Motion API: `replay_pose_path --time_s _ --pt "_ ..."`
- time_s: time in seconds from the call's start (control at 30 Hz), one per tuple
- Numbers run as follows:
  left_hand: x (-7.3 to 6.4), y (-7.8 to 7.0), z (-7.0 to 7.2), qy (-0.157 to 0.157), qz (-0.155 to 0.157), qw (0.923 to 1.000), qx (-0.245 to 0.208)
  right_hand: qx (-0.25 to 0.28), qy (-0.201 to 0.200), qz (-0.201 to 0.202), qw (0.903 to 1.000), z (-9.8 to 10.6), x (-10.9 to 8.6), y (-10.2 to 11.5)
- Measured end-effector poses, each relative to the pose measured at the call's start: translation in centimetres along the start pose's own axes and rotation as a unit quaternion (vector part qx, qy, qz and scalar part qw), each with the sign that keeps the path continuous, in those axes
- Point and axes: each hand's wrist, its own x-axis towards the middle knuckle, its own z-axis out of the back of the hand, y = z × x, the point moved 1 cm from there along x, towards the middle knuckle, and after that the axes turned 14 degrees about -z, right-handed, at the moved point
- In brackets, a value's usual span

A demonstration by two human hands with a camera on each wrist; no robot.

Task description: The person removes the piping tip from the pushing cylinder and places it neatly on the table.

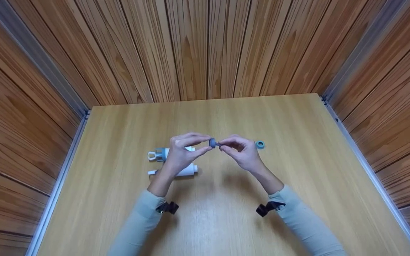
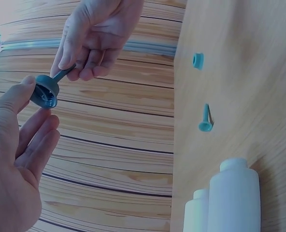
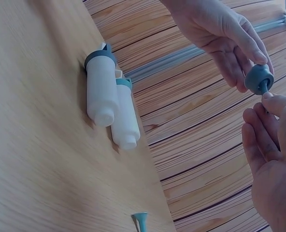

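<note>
My left hand (image 1: 185,151) pinches a dark blue-grey screw cap (image 1: 212,143) between thumb and fingertips, raised over the table. From the other side, my right hand (image 1: 241,152) pinches a thin matching stem (image 2: 63,73) whose far end meets the cap. The cap's hollow, threaded side shows in the left wrist view. In the right wrist view, the stem enters the middle of the cap (image 3: 257,79), and the right fingertips lie close below it.
Two white bottles with handled tops, one dark-collared (image 3: 102,92) and one teal-collared (image 3: 125,113), lie left on the table (image 1: 205,220). A teal ring (image 1: 260,144) and a teal flared stem (image 2: 206,124) lie to the right. Wooden walls surround the table.
</note>
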Motion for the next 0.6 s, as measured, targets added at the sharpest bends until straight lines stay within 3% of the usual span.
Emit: replay_pose_path --time_s 0.6 --pt "-0.32 0.08 -0.35 0.002 0.015 0.9992 -0.038 0.023 0.010 0.021 0.9995 -0.56 0.29 0.44"
